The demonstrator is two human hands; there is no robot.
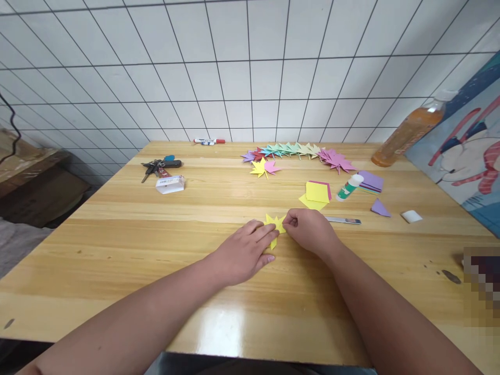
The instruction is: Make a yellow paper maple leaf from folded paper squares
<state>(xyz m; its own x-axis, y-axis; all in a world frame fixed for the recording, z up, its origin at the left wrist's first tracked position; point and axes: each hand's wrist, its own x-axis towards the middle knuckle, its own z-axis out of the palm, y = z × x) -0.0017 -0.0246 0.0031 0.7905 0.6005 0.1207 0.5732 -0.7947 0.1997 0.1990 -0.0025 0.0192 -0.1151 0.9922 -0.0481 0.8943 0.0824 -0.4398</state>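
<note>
A yellow folded paper leaf (pixel 277 223) with several points lies on the wooden table in front of me. My left hand (pixel 250 247) rests flat over its left side, fingers stretched out and pressing it down. At its right edge, my right hand (pixel 310 229) pinches a point of the same leaf between thumb and forefinger. The fingers hide part of the paper. Just right of that hand lies a flat metal strip like a ruler or blade (pixel 346 221), its left end hidden behind the hand. Yellow paper squares (pixel 317 191) sit beyond it.
Finished paper leaves (pixel 289 150) form a multicoloured row at the back. A glue stick (pixel 349 187), purple paper stack (pixel 371 180), purple folded triangle (pixel 380 208) and white eraser (pixel 411 216) are at right. An orange drink bottle (pixel 414 127) stands behind. Keys (pixel 156 167), small box (pixel 170 184) and markers (pixel 209 141) lie left.
</note>
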